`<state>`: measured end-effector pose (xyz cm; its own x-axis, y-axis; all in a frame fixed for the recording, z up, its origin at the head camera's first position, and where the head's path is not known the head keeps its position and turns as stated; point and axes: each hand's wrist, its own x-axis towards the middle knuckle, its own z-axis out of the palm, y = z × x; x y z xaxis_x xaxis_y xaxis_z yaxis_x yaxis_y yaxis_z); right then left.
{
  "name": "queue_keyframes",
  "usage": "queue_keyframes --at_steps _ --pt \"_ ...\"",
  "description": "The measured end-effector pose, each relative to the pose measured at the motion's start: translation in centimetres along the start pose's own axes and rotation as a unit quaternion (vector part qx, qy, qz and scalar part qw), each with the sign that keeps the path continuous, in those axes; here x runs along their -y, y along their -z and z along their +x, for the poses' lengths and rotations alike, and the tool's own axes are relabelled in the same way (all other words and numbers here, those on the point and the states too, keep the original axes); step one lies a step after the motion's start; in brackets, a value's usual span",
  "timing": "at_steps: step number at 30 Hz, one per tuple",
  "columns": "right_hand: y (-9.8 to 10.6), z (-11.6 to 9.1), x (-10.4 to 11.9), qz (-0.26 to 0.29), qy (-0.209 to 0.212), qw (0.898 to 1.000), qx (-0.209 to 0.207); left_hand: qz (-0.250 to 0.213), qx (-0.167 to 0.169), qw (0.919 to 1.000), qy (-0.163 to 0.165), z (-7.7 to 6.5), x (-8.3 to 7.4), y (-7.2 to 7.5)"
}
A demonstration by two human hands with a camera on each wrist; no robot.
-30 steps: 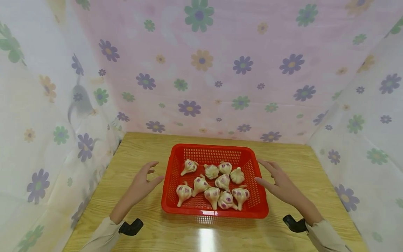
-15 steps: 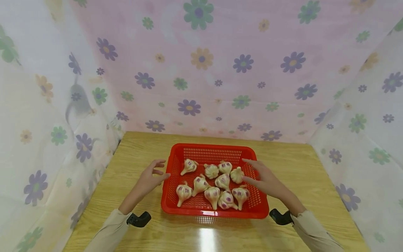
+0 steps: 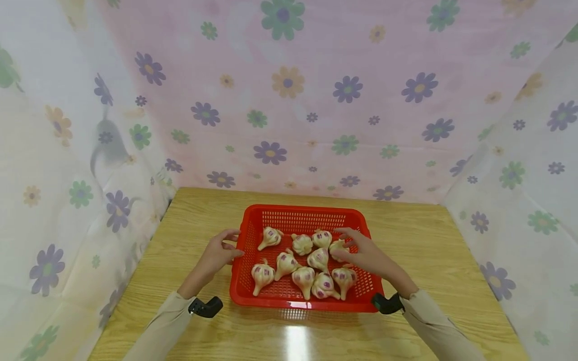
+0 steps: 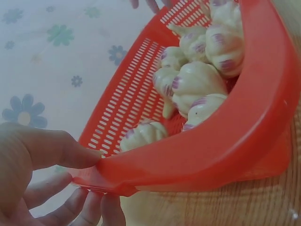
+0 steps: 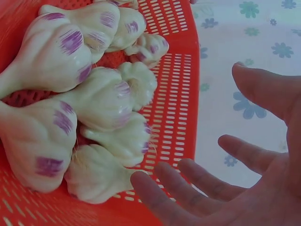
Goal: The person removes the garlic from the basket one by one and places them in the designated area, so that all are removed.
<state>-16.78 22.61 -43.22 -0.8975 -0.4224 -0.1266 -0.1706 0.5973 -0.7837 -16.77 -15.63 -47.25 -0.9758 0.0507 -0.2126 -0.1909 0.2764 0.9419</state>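
Note:
A red plastic basket (image 3: 300, 304) with slotted walls holds several garlic bulbs (image 3: 304, 278), white with purple patches. At its left side my left hand (image 3: 218, 254) grips the rim; in the left wrist view the thumb lies on top of the rim (image 4: 202, 160) and the fingers reach beneath it. My right hand (image 3: 368, 256) is over the basket's right part, thumb and fingers spread, holding nothing. It partly covers the rightmost garlic bulb (image 5: 96, 174). In the right wrist view one fingertip is close to that bulb's stem; contact is unclear.
The basket stands on a light wooden table (image 3: 420, 235). A flowered cloth (image 3: 311, 100) hangs behind the table and along both sides. Each wrist wears a black camera mount (image 3: 206, 307).
My left hand has come in from the left and taken hold of the basket rim. My right hand has moved left, from outside the right rim to above the garlic. The basket looks unmoved.

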Motion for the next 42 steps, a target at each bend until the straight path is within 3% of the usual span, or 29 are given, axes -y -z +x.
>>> queue_keyframes --at_steps 9,18,32,42 --pt "-1.4 2.3 0.0 0.070 -0.064 0.994 0.051 -0.028 -0.008 0.9992 0.026 0.1 0.1 0.1" --pt "-3.2 4.7 -0.5 0.065 -0.104 0.990 0.068 -0.050 -0.015 0.9966 0.063 0.7 0.0 0.3" --pt "-5.9 6.8 -1.5 0.049 -0.089 0.990 0.099 -0.063 -0.022 0.9953 0.071 0.9 0.2 -0.1" --pt "-6.2 7.0 -1.5 0.120 -0.104 0.983 0.091 -0.060 -0.019 0.9952 0.076 0.9 0.3 0.1"
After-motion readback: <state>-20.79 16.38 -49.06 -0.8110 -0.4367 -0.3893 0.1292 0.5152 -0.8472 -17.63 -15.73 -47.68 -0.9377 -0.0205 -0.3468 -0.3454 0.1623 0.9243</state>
